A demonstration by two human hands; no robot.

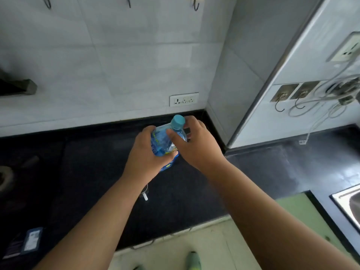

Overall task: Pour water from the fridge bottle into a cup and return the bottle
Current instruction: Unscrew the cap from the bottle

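A clear plastic water bottle [163, 140] with a blue label and a teal cap [178, 121] is held tilted above the black counter [93, 168]. The cap is on. My left hand [145, 154] wraps around the bottle's body from the left. My right hand [194, 145] grips the bottle's shoulder just below the cap, with the thumb across the front. A small metal cup [144, 191] stands on the counter under my left wrist and is mostly hidden by it.
A wall socket [184, 99] sits behind the bottle in the tiled corner. Hooks and loose cables [311, 102] hang on the right wall. A steel sink [348, 203] is at the right, a stove burner [3, 176] at the left, and a packet [32, 240] lies front left.
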